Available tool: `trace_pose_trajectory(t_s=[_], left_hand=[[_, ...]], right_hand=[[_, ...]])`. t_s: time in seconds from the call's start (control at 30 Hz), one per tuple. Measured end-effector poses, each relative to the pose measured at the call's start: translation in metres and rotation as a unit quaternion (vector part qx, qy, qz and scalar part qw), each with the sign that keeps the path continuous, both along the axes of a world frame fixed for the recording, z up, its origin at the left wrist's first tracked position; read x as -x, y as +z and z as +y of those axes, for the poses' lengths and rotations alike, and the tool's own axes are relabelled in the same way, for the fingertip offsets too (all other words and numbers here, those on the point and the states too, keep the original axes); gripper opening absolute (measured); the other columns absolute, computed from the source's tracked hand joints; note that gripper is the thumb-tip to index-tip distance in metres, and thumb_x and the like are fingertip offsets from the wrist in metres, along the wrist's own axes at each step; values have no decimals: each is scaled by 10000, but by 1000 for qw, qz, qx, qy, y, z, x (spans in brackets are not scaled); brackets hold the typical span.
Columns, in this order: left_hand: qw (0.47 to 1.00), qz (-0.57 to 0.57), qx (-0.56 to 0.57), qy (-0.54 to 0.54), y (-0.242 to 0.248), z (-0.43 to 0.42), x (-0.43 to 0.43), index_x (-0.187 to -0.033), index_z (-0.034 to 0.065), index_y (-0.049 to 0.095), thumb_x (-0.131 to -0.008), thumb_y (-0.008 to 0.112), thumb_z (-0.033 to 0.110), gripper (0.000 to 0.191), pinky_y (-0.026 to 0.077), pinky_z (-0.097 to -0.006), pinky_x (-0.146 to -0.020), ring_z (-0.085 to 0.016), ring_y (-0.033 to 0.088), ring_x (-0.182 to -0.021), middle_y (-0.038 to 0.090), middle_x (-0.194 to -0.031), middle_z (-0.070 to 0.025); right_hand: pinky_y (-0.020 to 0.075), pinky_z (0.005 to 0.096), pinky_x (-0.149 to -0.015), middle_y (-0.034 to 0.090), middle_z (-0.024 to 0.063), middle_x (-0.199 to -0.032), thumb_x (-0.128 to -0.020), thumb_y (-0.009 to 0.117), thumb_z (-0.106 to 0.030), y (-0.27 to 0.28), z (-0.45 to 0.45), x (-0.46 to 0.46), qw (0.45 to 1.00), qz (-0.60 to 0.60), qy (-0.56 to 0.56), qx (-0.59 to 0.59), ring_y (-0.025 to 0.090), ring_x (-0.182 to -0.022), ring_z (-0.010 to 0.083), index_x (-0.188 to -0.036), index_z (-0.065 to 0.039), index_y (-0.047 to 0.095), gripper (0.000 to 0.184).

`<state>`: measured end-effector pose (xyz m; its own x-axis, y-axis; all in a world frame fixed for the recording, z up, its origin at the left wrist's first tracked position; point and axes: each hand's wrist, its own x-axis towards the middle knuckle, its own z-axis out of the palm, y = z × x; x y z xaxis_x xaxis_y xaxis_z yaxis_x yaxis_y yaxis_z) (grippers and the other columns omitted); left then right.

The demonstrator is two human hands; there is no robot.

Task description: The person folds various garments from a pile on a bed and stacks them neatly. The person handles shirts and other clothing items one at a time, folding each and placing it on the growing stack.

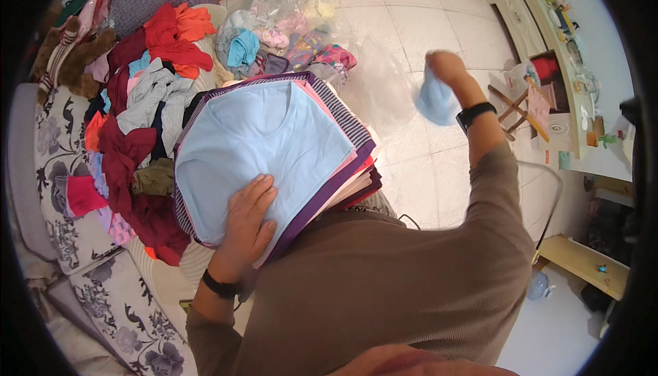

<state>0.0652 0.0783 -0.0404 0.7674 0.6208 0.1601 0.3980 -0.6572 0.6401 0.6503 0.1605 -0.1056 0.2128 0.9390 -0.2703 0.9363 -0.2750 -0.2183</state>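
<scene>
A stack of flat underpants rests before me, with a light blue pair (267,129) spread on top. Below it show a pink edge, a purple striped pair (339,103) and several paler and red layers. My left hand (252,216) lies flat on the lower part of the blue pair, fingers slightly apart. Out to the right, over the floor, my right hand (447,70) is closed on a small light blue cloth (436,96) that hangs from it, blurred; its exact kind cannot be told.
Loose red, maroon and grey clothes (128,155) heap on a floral sofa (51,144) at left. Beyond the stack, clear plastic bags (288,6) hold garments. A small folding stool (524,106) stands by the cabinet (555,57) at right, and a water jug (538,286) lower right.
</scene>
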Motion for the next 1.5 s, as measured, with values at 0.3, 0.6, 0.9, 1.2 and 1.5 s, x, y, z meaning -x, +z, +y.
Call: trace_pose_trajectory(t_s=[0.3,0.6,0.9,1.2,1.5], left_hand=[[1000,-22,-15,16,0,-10,3,-1368,-56,551,-1018,457,258,479,342,-461,-1127,-387,479,-1392,526,-1483,-222],[999,-35,-10,38,3,-17,7,-1333,-29,581,-945,596,154,430,379,-453,-1112,-371,507,-1351,548,-1457,-189],[996,-22,-65,63,61,-16,13,-1386,-20,527,-871,725,118,569,407,-452,-1092,-380,544,-1294,552,-1431,-205],[980,-176,-73,55,124,-6,-45,-1580,-11,176,-730,904,312,1165,264,-517,-1206,-470,241,-1491,222,-1593,-306],[939,-218,-175,202,124,11,-58,-1457,-34,395,-815,783,84,759,431,-440,-1064,-411,511,-1322,509,-1423,-243]], right_hand=[[536,328,-697,695,50,-841,-974,618,-173,77,-14,3,898,264,-137,-325,651,-758,166,-1006,-2,701,192],[377,207,-589,618,-52,-799,-1008,621,-182,174,-19,114,767,511,-41,-386,505,-669,31,-995,-66,704,144],[497,220,-685,694,26,-913,-1026,612,-135,235,-34,217,680,616,146,-370,632,-793,77,-1096,12,685,179],[536,239,-792,704,69,-1023,-1029,583,-126,277,-28,274,641,641,216,-364,668,-885,114,-1214,19,648,244],[595,291,-762,724,132,-967,-970,570,-51,309,-33,310,581,737,191,-286,717,-838,188,-1209,25,612,255]])
